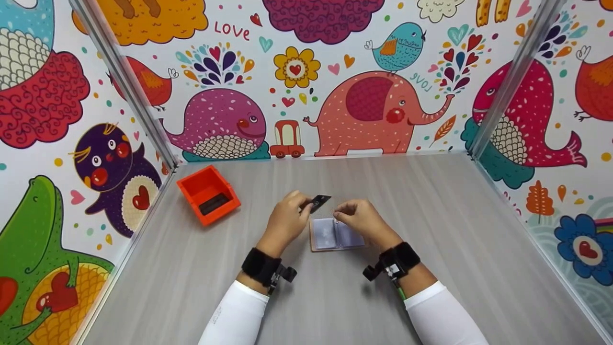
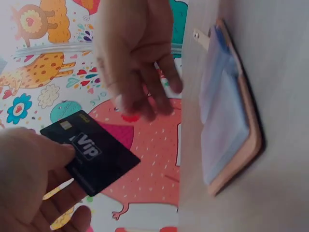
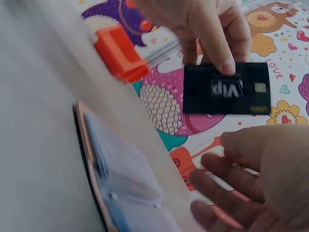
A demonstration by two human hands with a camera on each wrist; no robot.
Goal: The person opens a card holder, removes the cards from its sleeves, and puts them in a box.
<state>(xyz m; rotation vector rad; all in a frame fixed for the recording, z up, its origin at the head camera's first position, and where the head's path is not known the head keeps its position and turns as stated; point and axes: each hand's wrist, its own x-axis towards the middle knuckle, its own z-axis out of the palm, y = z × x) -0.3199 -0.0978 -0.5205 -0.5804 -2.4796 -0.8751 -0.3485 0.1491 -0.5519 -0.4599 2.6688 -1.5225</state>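
A black card (image 2: 91, 150) printed "Vip", with a gold chip, is pinched between thumb and fingers of my left hand (image 1: 289, 215). Both wrist views show it held up above the table. Below it lies a card holder (image 1: 324, 233), spread flat, with a tan cover and clear plastic sleeves. My right hand (image 1: 361, 215) hovers over the holder's right side, its fingers loosely bent and nothing between them. In the right wrist view the card (image 3: 226, 89) hangs just beyond the fingers of that hand. Part of the holder's right page is hidden under my right hand in the head view.
An orange-red box (image 1: 208, 195) stands at the back left of the grey table (image 1: 431, 230), with dark flat items (image 1: 214, 203) inside. Walls with cartoon animals (image 1: 373, 115) close off the back and both sides, joined by metal corner posts (image 1: 517, 72).
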